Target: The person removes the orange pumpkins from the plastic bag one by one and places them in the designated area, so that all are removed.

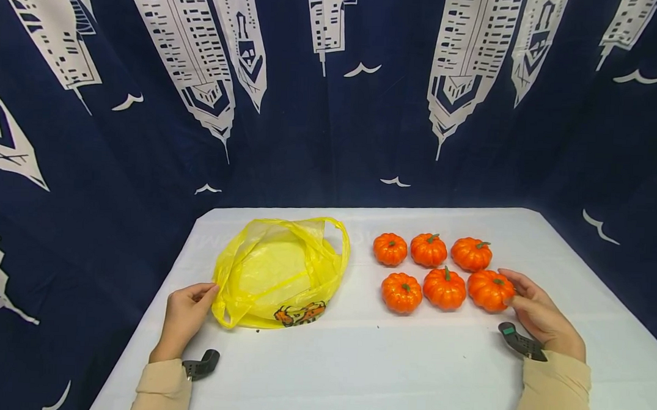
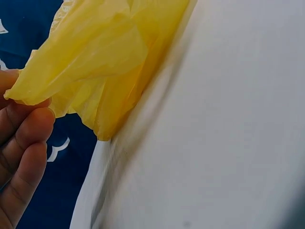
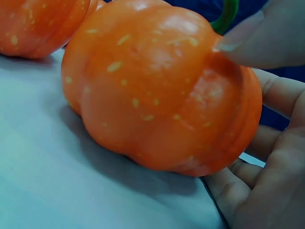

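Note:
My left hand (image 1: 186,312) pinches the left edge of a yellow plastic bag (image 1: 302,292) between thumb and fingers. The bag stands with its mouth wide, two loop handles at its sides and an orange-and-black print on its front. In the left wrist view, the thin yellow film (image 2: 95,57) runs up from the fingertips (image 2: 40,124). At the right, my right hand (image 1: 546,318) grips the front-right small orange pumpkin (image 1: 490,290), thumb on the near side and fingers behind. The right wrist view shows that pumpkin (image 3: 157,95) close up, with its green stem partly behind the thumb.
Several more small pumpkins (image 1: 445,289) stand beside the held one in two rows, right of the bag. A white cloth (image 1: 354,377) covers the table. Behind hangs a dark blue curtain (image 1: 331,144) with white building prints. Each wrist wears a black camera mount (image 1: 520,343).

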{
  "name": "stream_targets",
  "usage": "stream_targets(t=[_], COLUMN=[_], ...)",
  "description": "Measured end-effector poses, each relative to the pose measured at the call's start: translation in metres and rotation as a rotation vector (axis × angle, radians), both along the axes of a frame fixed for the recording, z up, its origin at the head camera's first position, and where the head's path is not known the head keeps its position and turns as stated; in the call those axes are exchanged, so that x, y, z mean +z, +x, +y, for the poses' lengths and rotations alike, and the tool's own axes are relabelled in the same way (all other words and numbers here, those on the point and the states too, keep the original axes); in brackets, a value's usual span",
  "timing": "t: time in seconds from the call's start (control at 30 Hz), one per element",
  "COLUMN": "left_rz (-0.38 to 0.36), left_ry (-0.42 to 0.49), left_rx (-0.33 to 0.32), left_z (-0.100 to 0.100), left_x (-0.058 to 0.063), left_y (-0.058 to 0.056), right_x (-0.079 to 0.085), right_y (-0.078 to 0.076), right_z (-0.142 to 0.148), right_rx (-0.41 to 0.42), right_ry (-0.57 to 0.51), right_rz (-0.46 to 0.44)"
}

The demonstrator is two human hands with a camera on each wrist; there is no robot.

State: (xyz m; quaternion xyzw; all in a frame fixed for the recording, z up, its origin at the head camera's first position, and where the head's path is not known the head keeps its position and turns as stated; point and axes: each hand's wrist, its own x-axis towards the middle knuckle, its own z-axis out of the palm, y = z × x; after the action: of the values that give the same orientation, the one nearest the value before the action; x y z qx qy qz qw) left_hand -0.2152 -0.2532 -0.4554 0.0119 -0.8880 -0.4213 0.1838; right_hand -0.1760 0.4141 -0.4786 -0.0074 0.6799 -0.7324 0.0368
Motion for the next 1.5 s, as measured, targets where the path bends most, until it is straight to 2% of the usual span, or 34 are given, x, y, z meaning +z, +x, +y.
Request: stream_targets(t=[0.3, 0.4, 0.43, 0.53, 0.67, 0.87, 1.03, 1.33, 1.5], left_rz=[0.002, 0.001, 0.003, 0.002, 0.011, 0.018, 0.027, 0.044, 0.096], left_ry=[-0.014, -0.018, -0.016, -0.012, -0.002, 0.01, 0.008, 0.0, -0.083], left_rx=[0.006, 0.01, 0.011, 0.013, 0.008, 0.004, -0.007, -0.038, -0.091], left_z=[-0.002, -0.002, -0.002, -0.003, -0.003, -0.002, -0.003, -0.004, -0.003], left_x=[0.0, 0.0, 0.0, 0.0, 0.002, 0.004, 0.002, -0.001, 0.004], left_y=[-0.002, -0.001, 0.0, 0.001, 0.002, 0.001, 0.0, -0.003, -0.009], right_x=[-0.001, 0.003, 0.005, 0.015, 0.036, 0.065, 0.081, 0.093, 0.093], right_y=[0.001, 0.002, 0.003, 0.004, 0.007, 0.01, 0.011, -0.006, -0.014], right_z=[0.0, 0.001, 0.002, 0.001, -0.002, -0.007, -0.017, -0.054, -0.068], right_rx=[-0.001, -0.007, -0.008, -0.015, -0.033, -0.062, -0.085, -0.073, -0.077], right_ry=[0.009, 0.037, 0.072, 0.272, 0.529, 0.67, 0.745, 0.839, 0.909], right_rz=[0.032, 0.015, -0.001, -0.04, -0.071, -0.076, -0.083, -0.089, -0.018])
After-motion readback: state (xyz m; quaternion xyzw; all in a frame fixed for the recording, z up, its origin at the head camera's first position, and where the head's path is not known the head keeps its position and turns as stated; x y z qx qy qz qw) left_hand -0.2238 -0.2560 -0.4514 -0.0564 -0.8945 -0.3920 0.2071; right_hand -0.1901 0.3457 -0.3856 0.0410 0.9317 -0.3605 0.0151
